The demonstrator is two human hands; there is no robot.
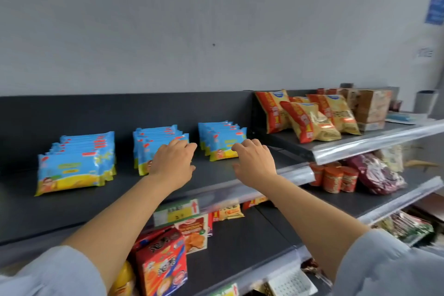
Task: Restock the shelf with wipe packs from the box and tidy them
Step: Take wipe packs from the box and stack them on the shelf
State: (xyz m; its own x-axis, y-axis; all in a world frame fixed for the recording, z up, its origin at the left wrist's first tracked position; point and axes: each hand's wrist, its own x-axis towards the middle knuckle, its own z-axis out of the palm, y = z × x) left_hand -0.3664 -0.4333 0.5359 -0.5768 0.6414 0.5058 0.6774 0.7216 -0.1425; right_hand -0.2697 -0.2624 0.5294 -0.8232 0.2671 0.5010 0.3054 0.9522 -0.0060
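Head view: wipe packs [72,175] stand in 3 rows on the top shelf [72,214]: left row [86,149], mid row [156,138], right row [221,138], w/ gaps btwn. Our left hand [174,158] lies over the mid row's front pack, fingers bent across its top edge; we can't tell if it truly grips. Our right hand [254,163] holds nothing, fingers loosely bent, tips at the right row's front pack. Box not in view. Prob. tidying: we'd press both fronts back evenly, palms flat, faces square to the front rail [216,193], w/o toppling anything behind.
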